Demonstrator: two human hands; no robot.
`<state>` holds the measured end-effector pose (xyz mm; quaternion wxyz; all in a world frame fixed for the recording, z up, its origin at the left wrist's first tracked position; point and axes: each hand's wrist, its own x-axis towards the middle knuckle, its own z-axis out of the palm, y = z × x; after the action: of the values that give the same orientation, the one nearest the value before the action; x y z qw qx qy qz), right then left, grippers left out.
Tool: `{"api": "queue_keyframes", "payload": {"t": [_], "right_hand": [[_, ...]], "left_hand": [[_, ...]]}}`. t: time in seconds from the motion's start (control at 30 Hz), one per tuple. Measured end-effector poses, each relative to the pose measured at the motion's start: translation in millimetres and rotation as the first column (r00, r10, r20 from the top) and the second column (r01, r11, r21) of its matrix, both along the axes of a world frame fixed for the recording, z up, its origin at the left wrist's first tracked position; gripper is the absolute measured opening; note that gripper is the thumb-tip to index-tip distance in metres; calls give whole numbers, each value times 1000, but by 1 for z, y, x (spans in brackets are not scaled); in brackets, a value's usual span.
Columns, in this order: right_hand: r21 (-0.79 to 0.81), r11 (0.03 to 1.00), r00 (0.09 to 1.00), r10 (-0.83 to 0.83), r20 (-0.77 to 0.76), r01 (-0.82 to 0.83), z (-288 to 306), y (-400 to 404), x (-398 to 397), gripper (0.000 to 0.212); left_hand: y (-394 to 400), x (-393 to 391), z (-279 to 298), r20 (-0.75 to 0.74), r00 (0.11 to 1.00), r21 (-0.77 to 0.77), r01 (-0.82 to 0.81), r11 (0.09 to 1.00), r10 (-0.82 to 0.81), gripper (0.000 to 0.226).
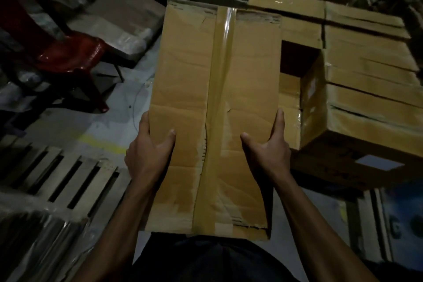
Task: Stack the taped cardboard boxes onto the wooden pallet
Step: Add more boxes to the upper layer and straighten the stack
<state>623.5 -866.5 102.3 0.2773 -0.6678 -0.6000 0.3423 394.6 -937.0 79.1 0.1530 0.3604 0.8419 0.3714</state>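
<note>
A: Nearest the lens is a dark-clothed torso; just above it the near end of a long cardboard box, its flaps sealed by a strip of brown tape running lengthwise.

B: And how is it held?

A: The left hand grips its left edge, thumb flat on top, fingers curled out of sight round the side; the right hand clasps the right edge likewise, thumb on the lid, index finger laid along the edge; the box sits between both hands, raised above the floor.

B: The pallet?

A: A wooden pallet lies on the floor at lower left, beside the left forearm, slats bare; stacked boxes stand at the right; a red plastic chair stands at upper left.
</note>
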Motion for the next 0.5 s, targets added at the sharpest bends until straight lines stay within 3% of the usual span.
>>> {"api": "queue_keyframes", "payload": {"t": [0.33, 0.5], "right_hand": [[-23, 996, 996, -92, -15, 92, 0, 128, -154, 103], [-12, 989, 989, -147, -23, 147, 10, 187, -194, 103]], "left_hand": [[158, -170, 1, -35, 988, -51, 147, 988, -149, 75], [229, -213, 16, -41, 977, -64, 207, 976, -210, 79]]}}
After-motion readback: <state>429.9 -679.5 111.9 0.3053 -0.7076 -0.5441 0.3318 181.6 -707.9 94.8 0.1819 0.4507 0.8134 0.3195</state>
